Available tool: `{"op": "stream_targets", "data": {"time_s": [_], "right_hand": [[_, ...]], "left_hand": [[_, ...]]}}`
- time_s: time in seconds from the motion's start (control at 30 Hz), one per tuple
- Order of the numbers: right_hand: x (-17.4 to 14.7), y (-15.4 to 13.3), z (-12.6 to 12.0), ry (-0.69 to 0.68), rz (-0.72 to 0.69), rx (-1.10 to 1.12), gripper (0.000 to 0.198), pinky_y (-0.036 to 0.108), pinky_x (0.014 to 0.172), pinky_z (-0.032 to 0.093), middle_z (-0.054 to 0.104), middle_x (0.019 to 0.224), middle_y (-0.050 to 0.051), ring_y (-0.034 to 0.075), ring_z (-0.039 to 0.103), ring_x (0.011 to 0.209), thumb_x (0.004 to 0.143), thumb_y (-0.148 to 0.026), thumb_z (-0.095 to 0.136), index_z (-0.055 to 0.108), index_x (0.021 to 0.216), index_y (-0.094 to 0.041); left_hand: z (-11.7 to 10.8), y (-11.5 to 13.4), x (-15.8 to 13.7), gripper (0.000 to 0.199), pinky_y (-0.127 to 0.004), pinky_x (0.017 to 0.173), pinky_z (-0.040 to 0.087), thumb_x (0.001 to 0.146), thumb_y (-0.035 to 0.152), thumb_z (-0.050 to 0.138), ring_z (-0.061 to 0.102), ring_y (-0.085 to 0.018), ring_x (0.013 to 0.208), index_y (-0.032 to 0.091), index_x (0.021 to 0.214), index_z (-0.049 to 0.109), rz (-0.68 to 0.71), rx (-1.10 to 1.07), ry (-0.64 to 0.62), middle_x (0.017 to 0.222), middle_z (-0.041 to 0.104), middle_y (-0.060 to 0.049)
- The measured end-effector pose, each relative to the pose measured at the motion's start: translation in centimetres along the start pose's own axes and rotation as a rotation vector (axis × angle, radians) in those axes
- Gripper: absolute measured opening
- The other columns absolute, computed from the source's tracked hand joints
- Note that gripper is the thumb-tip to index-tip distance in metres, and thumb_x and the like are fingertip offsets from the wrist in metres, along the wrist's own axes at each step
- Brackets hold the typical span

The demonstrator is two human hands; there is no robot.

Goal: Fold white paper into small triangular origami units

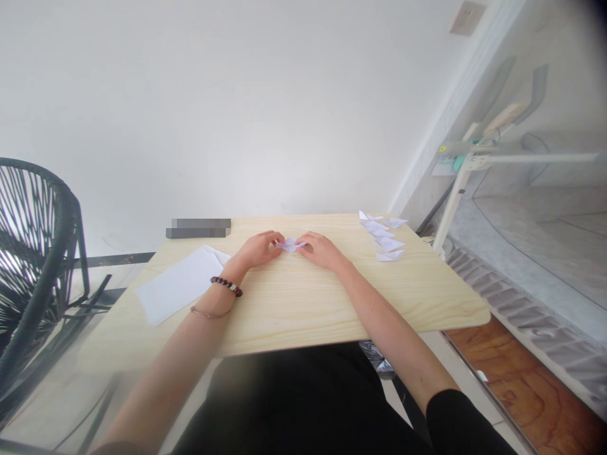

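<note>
At my far left stands a dark woven chair, then white sheets lie overlapping on the left of the tabletop, with a dark, pixelated item behind them. Near the middle, the fingers of my left hand grasp the left end of a small folded paper, just above or on the wood; I cannot tell which. The fingers of my right hand grasp its right end. To work it well, I judge I should pinch lightly, keep both ends level and pull evenly, since thin paper could tear or crease askew. Farther right, well apart from my hands, several folded paper pieces sit in a loose column.
</note>
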State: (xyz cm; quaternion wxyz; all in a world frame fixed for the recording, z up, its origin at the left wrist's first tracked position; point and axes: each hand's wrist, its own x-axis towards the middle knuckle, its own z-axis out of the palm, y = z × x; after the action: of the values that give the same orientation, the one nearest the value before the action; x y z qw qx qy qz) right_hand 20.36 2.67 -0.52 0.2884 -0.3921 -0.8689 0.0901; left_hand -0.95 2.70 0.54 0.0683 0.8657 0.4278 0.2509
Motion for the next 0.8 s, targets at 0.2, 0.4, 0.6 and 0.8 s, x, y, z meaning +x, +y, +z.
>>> {"op": "stream_targets", "data": {"time_s": [0.2, 0.4, 0.6, 0.8], "right_hand": [[0.1, -0.4, 0.1, 0.002, 0.003, -0.012, 0.021, 0.025, 0.079, 0.038, 0.059, 0.094, 0.003, 0.013, 0.052, 0.088, 0.079, -0.025, 0.047, 0.06, 0.095, -0.021], [0.1, -1.0, 0.2, 0.033, 0.044, -0.043, 0.022, 0.026, 0.079, 0.038, 0.06, 0.095, 0.003, 0.014, 0.052, 0.09, 0.081, -0.031, 0.046, 0.059, 0.094, -0.021], [0.0, -1.6, 0.6, 0.043, 0.061, -0.121, 0.019, 0.027, 0.078, 0.038, 0.06, 0.092, 0.004, 0.015, 0.051, 0.09, 0.08, -0.03, 0.046, 0.059, 0.093, -0.022], [0.1, -2.0, 0.8, 0.026, 0.072, -0.182, 0.017, 0.027, 0.079, 0.038, 0.059, 0.09, 0.004, 0.017, 0.049, 0.091, 0.077, -0.027, 0.051, 0.06, 0.09, -0.022]], "left_hand": [[-0.1, 0.6, 0.0, 0.029, -0.026, 0.073, 0.042, 0.073, 0.029, 0.046, 0.055, -0.016, 0.08, 0.023, 0.1, 0.055, 0.012, 0.005, -0.023, 0.09, 0.059, -0.002], [-0.1, 0.8, -0.1, 0.029, -0.026, 0.072, 0.042, 0.073, 0.033, 0.047, 0.055, -0.017, 0.081, 0.023, 0.098, 0.058, 0.025, 0.013, -0.041, 0.092, 0.059, -0.003], [-0.1, 1.0, -0.1, 0.026, -0.026, 0.073, 0.042, 0.072, 0.03, 0.048, 0.055, -0.016, 0.08, 0.022, 0.094, 0.06, 0.054, -0.034, -0.039, 0.094, 0.057, -0.003], [0.0, 0.9, 0.0, 0.022, -0.025, 0.074, 0.041, 0.071, 0.028, 0.049, 0.055, -0.015, 0.077, 0.021, 0.088, 0.061, 0.07, -0.024, -0.052, 0.094, 0.057, -0.003]]}}
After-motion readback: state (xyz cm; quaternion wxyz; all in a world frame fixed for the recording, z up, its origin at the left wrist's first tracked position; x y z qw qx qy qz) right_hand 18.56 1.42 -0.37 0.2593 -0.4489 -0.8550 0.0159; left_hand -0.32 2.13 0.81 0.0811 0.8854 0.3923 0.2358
